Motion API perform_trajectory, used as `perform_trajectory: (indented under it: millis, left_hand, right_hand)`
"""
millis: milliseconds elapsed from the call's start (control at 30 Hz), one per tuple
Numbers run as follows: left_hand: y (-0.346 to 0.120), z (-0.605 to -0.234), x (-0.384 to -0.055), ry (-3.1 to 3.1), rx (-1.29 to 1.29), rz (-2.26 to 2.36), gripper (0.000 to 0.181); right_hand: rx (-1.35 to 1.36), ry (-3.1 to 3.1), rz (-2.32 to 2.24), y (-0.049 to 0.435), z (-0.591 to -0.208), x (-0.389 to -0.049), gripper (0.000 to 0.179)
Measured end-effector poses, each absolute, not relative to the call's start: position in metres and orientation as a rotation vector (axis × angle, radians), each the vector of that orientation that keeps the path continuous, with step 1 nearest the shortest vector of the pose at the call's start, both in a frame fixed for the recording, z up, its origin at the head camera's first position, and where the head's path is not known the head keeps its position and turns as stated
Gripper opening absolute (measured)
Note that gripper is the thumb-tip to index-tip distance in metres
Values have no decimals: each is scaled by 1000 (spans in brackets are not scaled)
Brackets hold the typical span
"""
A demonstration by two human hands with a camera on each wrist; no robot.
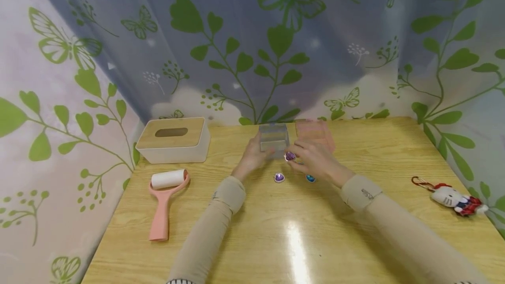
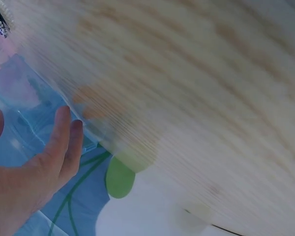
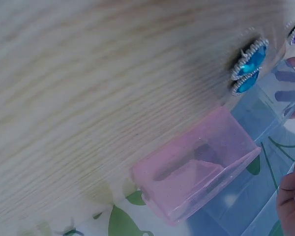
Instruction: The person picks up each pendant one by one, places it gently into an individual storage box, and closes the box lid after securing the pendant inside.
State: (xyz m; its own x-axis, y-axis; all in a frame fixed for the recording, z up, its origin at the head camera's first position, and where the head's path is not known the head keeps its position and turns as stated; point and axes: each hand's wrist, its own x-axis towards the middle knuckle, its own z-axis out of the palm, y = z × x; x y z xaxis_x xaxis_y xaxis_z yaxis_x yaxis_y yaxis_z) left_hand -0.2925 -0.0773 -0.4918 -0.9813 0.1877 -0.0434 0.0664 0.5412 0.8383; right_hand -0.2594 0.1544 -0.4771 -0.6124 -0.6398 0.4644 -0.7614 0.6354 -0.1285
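My left hand [image 1: 254, 154] grips a clear blue plastic box [image 1: 274, 137], with the thumb on its near side and the fingers along its other wall. In the left wrist view this hand [image 2: 34, 182] spans the box [image 2: 27, 110]. Over the box's front right corner, my right hand [image 1: 317, 160] pinches a purple jewel [image 1: 289, 156] with a silvery beaded rim. A second purple jewel [image 1: 279, 177] lies on the table in front of the box. Beneath the right hand is a blue jewel [image 1: 311, 178]; the right wrist view shows two blue jewels [image 3: 250, 61] close together.
An open pink clear box [image 1: 315, 133] stands just right of the blue one. A tissue box [image 1: 173, 139] and a pink lint roller [image 1: 161, 209] are on the left of the wooden table [image 1: 252, 240]. A plush cat keychain [image 1: 453, 198] lies at the right.
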Motion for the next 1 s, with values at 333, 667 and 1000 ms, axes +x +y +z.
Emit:
perform_trajectory:
  millis: [333, 667, 1000]
  left_hand:
    - [-82, -492, -292, 2638, 183, 1456, 75]
    - [-83, -491, -295, 2655, 152, 1433, 87]
    - [-84, -494, -295, 2649, 84, 1383, 90]
  right_hand:
    - [914, -2630, 754, 141, -463, -274, 30]
    - [756, -2706, 958, 128, -454, -294, 29]
    - [657, -2791, 1138, 114, -456, -311, 34]
